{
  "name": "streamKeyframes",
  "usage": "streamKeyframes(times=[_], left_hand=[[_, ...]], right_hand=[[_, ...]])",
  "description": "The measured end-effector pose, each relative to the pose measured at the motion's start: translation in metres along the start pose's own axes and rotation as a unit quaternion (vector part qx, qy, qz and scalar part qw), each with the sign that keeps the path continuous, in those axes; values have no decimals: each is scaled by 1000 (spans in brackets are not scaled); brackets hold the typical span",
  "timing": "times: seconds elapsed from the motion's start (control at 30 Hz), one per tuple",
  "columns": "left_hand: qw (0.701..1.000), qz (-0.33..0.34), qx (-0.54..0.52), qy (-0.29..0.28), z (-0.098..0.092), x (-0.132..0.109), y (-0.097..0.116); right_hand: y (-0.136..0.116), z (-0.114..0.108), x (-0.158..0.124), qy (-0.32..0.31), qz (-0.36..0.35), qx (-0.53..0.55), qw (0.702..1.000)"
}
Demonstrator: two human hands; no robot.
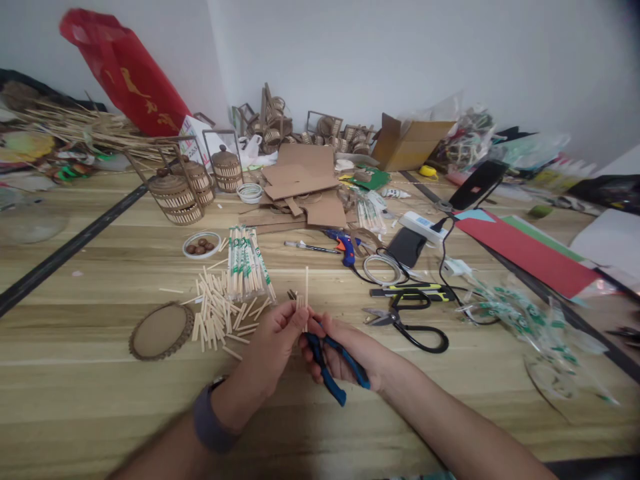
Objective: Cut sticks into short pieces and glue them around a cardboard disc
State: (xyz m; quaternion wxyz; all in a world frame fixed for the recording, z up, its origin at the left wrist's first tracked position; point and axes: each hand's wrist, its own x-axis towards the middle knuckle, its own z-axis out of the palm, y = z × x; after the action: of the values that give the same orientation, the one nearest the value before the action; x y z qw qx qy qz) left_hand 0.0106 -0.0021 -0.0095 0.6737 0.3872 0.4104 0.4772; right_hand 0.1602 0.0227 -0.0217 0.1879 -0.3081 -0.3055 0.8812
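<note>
My left hand (274,343) pinches a thin wooden stick (306,288) that stands upright above my fingers. My right hand (345,350) is closed round blue-handled pliers (333,373), whose jaws meet the stick near my left fingertips. Just left of my hands lies a heap of short cut stick pieces (217,313) and a bundle of wrapped chopsticks (245,260). A round cardboard disc with a braided rim (161,330) lies further left on the wooden table (100,393).
Black scissors (410,323), a utility knife (413,290), a blue glue gun (345,247) and a power strip (425,228) lie to the right. Small woven baskets (180,190), cardboard sheets (305,183), a bowl of brown nuts (201,245) and red paper (530,257) sit behind.
</note>
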Motion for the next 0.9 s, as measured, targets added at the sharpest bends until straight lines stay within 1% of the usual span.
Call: streamKeyframes(times=[0.07,0.17,0.23,0.33,0.4,0.47,0.53,0.6,0.7,0.8,0.9], left_hand=[[1000,-11,3,8,-1,-1,3],[999,-8,12,35,-3,-2,7],[999,-6,20,42,-5,-1,9],[998,9,60,32,-10,0,16],[991,39,118,45,-14,0,24],[978,65,187,67,-19,-1,32],[963,72,247,78,-24,-1,39],[953,66,289,62,-27,-1,43],[944,44,326,9,-28,-2,42],[943,19,331,-40,-27,-2,39],[940,11,334,-66,-25,-2,37]], right_hand=[[-3,2,-3,-17,14,8,1000],[-6,2,-8,-46,16,-3,999],[-8,1,-11,-48,13,-11,999],[-14,2,-18,-16,9,-38,999],[-22,5,-24,22,-5,-94,995],[-31,9,-30,54,-34,-166,984],[-39,11,-35,61,-61,-230,969],[-43,12,-37,60,-75,-295,951],[-43,9,-37,65,-68,-367,925],[-41,8,-35,71,-56,-379,921],[-39,8,-35,73,-59,-372,923]])
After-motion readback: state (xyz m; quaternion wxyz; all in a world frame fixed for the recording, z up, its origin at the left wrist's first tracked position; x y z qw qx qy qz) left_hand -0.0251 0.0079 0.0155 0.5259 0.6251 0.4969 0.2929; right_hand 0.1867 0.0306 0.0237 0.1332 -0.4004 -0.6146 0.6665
